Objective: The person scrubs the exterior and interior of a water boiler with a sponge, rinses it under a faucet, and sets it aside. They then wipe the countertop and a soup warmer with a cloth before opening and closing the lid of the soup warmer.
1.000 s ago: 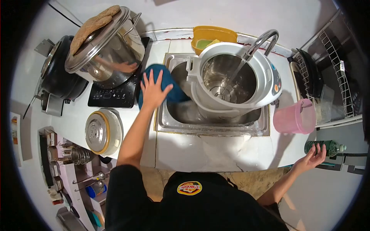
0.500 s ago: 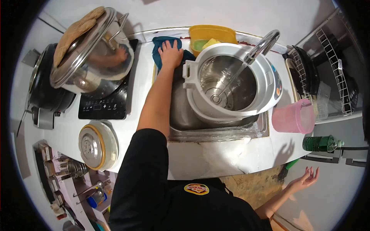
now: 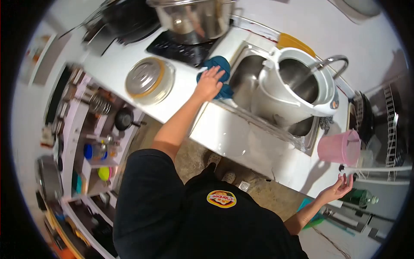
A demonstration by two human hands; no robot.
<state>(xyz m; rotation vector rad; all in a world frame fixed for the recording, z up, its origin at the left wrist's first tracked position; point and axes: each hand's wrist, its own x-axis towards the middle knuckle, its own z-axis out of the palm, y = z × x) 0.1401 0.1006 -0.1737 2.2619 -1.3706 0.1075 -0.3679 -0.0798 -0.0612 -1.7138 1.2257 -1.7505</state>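
My left hand (image 3: 209, 84) presses down on a teal cloth (image 3: 219, 61), fingers across its bunched folds, on the white counter at the sink's left edge. My right hand (image 3: 338, 188) is held in the air at the right, fingers apart and slightly curled, with nothing in it. It is near the pink bucket (image 3: 336, 148) and a green bottle (image 3: 358, 197). In the sink (image 3: 246, 80) a white appliance with a metal inner pot (image 3: 276, 101) stands tilted. The curved faucet (image 3: 338, 60) runs water into it.
Left of the cloth are a black induction cooker (image 3: 177, 49) with a large steel pot (image 3: 194, 21) and a lidded glass jar (image 3: 148, 82). A yellow basin (image 3: 295, 43) sits behind the sink. A dish rack (image 3: 390, 125) stands right; shelves (image 3: 79, 129) stand lower left.
My left hand has slid the teal cloth from the sink's back left corner toward the front along its left side. The view has turned left. My right hand stays raised and empty.
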